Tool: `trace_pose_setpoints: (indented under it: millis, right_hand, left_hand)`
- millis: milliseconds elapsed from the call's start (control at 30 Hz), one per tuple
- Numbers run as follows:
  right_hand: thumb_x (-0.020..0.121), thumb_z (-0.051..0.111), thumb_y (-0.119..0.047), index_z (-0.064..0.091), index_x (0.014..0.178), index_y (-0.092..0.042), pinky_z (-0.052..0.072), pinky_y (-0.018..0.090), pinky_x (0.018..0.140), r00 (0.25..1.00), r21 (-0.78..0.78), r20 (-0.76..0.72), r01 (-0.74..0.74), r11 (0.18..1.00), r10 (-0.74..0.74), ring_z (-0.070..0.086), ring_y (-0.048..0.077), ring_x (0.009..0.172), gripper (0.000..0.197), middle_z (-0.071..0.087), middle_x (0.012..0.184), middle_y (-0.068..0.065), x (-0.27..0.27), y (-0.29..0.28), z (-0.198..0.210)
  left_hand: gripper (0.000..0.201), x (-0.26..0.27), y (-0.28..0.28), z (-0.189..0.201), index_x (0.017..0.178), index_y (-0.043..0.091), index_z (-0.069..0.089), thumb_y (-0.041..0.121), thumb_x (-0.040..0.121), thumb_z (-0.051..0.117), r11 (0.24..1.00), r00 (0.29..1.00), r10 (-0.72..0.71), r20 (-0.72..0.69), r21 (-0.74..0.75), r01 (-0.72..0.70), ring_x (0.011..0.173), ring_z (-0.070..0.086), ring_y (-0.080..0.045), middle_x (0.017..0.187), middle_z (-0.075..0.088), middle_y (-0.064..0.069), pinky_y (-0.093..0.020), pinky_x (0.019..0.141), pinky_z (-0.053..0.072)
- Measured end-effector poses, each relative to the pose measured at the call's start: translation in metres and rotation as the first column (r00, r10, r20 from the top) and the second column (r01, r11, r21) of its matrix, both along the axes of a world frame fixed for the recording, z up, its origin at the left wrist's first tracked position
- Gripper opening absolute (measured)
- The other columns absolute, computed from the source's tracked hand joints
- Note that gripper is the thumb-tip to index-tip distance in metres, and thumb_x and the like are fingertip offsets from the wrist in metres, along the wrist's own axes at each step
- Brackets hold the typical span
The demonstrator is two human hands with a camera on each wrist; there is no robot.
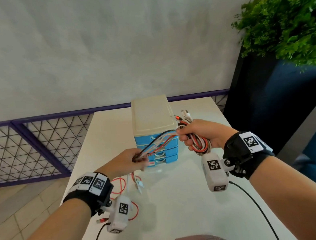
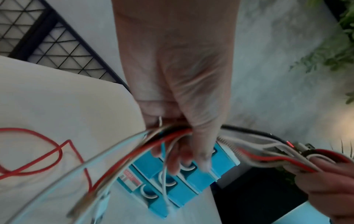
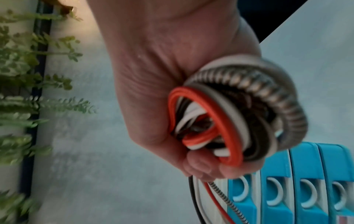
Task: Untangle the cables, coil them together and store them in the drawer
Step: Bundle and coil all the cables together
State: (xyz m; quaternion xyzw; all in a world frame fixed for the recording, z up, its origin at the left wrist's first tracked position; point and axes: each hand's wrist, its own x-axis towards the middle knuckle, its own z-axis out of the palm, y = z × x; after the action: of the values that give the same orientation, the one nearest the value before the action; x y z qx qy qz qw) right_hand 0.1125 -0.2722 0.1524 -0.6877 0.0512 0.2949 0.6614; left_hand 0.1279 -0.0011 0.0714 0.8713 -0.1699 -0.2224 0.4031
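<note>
My right hand (image 1: 196,135) (image 3: 201,169) grips a coil of red, white, black and braided cables (image 1: 199,145) (image 3: 239,118) in its fist, right of the drawer unit. The same cables stretch as a taut bundle (image 1: 159,142) (image 2: 249,153) across to my left hand (image 1: 130,161) (image 2: 184,136), which holds them between curled fingers and thumb. Their loose tails (image 1: 124,185) (image 2: 57,153) hang from the left hand onto the white table (image 1: 179,203). The small unit of blue drawers (image 1: 161,153) (image 2: 172,181) (image 3: 306,189) with a cream top stands behind the cables, all drawers closed.
Cable plugs (image 1: 184,115) stick up above my right fist. A purple mesh railing (image 1: 32,146) runs along the left, beyond the table's edge. A dark planter with a green plant (image 1: 287,24) stands at the right. Thin black wrist-camera leads (image 1: 254,207) trail over the near table.
</note>
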Motion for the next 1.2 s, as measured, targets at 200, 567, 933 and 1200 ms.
trace_pose_setpoints:
  millis: [200, 567, 933, 1200]
  right_hand:
    - [0.093, 0.058, -0.015, 0.056, 0.096, -0.005, 0.049, 0.028, 0.053, 0.961, -0.237, 0.079, -0.242, 0.941, 0.266, 0.052, 0.011, 0.050, 0.010, 0.056, 0.065, 0.004, -0.008, 0.031, -0.003]
    - [0.096, 0.057, -0.013, 0.053, 0.086, -0.011, 0.047, 0.028, 0.055, 0.955, -0.109, 0.233, -0.161, 0.981, 0.183, 0.049, 0.013, 0.053, 0.011, 0.053, 0.065, 0.002, -0.001, -0.002, 0.003]
    - [0.095, 0.056, -0.040, 0.055, 0.085, -0.009, 0.057, 0.035, 0.067, 0.841, -0.257, 0.539, 0.130, 0.958, 0.030, 0.058, 0.017, 0.057, 0.032, 0.058, 0.065, 0.005, 0.007, 0.015, -0.019]
    - [0.087, 0.044, -0.068, 0.053, 0.097, -0.008, 0.057, 0.034, 0.063, 0.895, 0.078, 0.312, 0.312, 0.947, -0.320, 0.063, 0.019, 0.060, 0.061, 0.060, 0.075, 0.009, 0.009, 0.038, -0.032]
  left_hand:
    - [0.077, -0.008, -0.034, 0.029, 0.135, 0.039, 0.037, 0.042, 0.070, 0.080, 0.994, 0.995, -0.095, 0.013, -0.043, 0.095, 0.125, 0.043, 0.001, 0.134, 0.046, 0.020, -0.026, 0.105, 0.037]
    - [0.048, -0.018, -0.035, 0.040, 0.071, 0.017, 0.045, 0.059, 0.091, 0.035, 0.903, 0.817, -0.241, -0.524, -0.430, -0.010, 0.039, 0.031, -0.007, 0.048, 0.030, 0.008, -0.026, 0.063, 0.047]
    - [0.036, -0.024, -0.048, 0.047, 0.076, 0.018, 0.046, 0.043, 0.098, 0.033, 0.725, 0.801, -0.157, -0.577, -0.618, -0.304, 0.046, 0.033, -0.007, 0.059, 0.034, 0.006, -0.020, 0.055, 0.037]
    - [0.030, -0.043, -0.093, 0.061, 0.094, 0.012, 0.047, 0.036, 0.102, 0.029, 0.974, 0.916, 0.214, 0.339, -0.003, -0.226, 0.071, 0.052, -0.015, 0.076, 0.051, 0.006, -0.032, 0.061, 0.038]
